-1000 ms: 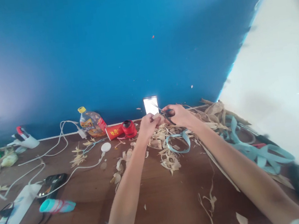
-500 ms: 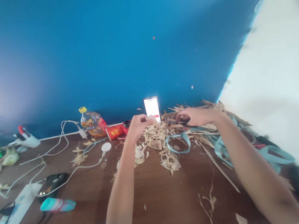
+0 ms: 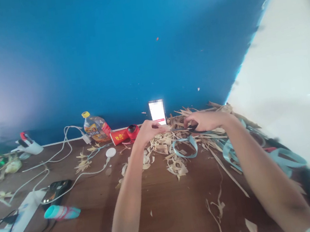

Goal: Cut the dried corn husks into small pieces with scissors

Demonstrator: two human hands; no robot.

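Both hands have dropped from mid-air onto the far heap of pale dry leaf strips (image 3: 171,148) on the brown wooden counter (image 3: 170,206). The left hand (image 3: 145,131) is curled, knuckles up, perhaps to pinch a scrap; I cannot tell. The right hand (image 3: 204,120) lies low over the dark scissors (image 3: 194,129), probably resting them there; its grip is hidden. A light-blue ribbon loop (image 3: 186,146) lies just nearer.

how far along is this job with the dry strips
Done: a heap of cut scraps lies on the table. In hand: the left hand and right hand are at the heap's far edge, the right over a dark tool, maybe scissors; the grips are unclear. Left: plenty of long uncut strips are piled beyond the right hand.
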